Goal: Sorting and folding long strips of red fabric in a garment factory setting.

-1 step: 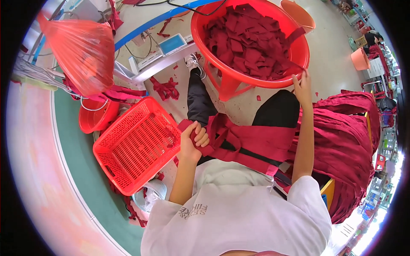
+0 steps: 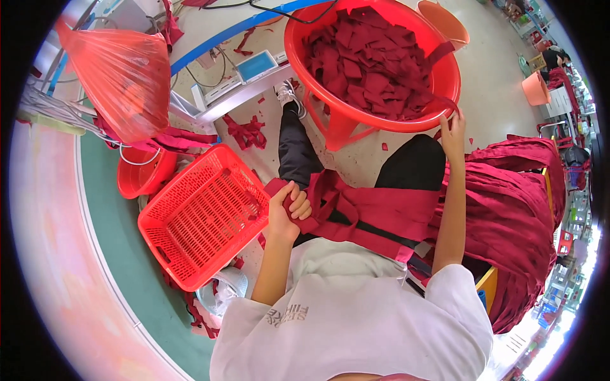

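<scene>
In my lap, closed around a folded bundle of dark red fabric strips (image 2: 381,206), is my left hand (image 2: 291,206). The strips spread rightward across my thighs. My right hand (image 2: 452,132) reaches forward to the near right rim of a big red basin (image 2: 340,105). Its fingers pinch the end of a dark red fabric strip (image 2: 438,98) that trails over the rim from inside. A heap of cut dark red fabric pieces (image 2: 365,63) fills the basin.
An empty red plastic basket (image 2: 149,219) stands at my left, beside a small red bucket (image 2: 130,174). Above them hangs a red plastic bag (image 2: 121,82). Long dark red fabric (image 2: 508,209) is piled at my right. Scraps (image 2: 246,132) litter the floor.
My right hand has shifted slightly down and to the right at the basin rim, drawing the strip's end with it. My left hand has stayed put.
</scene>
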`<state>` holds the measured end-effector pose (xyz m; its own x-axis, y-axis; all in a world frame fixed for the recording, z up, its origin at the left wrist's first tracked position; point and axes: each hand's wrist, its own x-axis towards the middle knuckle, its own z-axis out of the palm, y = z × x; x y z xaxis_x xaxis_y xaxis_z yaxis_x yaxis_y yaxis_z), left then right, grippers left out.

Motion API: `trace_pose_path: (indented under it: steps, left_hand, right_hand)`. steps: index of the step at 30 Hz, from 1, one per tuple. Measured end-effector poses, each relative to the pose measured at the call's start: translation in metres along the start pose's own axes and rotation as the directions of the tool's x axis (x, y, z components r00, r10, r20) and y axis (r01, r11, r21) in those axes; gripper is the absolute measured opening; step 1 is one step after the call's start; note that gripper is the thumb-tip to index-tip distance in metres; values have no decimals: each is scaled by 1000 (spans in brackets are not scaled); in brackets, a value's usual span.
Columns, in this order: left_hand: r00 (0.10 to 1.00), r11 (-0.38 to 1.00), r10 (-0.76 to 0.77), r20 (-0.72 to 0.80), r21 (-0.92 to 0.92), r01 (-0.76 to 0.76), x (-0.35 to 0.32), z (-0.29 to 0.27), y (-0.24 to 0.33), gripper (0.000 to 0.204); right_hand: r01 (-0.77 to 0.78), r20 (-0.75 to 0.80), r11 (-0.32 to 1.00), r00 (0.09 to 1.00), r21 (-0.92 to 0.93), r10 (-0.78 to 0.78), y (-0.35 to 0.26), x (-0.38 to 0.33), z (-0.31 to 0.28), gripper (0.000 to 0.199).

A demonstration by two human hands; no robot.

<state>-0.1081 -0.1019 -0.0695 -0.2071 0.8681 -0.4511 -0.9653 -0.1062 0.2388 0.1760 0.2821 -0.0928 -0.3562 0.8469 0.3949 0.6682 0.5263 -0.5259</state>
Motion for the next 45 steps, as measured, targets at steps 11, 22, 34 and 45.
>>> trace_pose_path:
  steps: [11, 22, 34, 45]
  left_hand:
    - [995, 999, -45, -85, 1, 45, 26, -12, -1, 33]
    - [998, 997, -58, -5, 59, 58, 34, 25, -22, 29]
    - [984, 988, -153, -89, 12, 154, 19, -14, -43, 31]
    - [866, 998, -42, 498, -11, 55, 38, 58, 1, 38]
  right_hand:
    - [-834, 363, 331, 503, 441, 784, 101, -173, -20, 32]
    - [-531, 74, 834, 847, 150, 526, 73, 15, 5, 50]
    - [-587, -161, 804, 788, 92, 594, 181, -321, 93, 38]
    - [-542, 27, 440, 651, 716, 759, 186, -390, 38, 33]
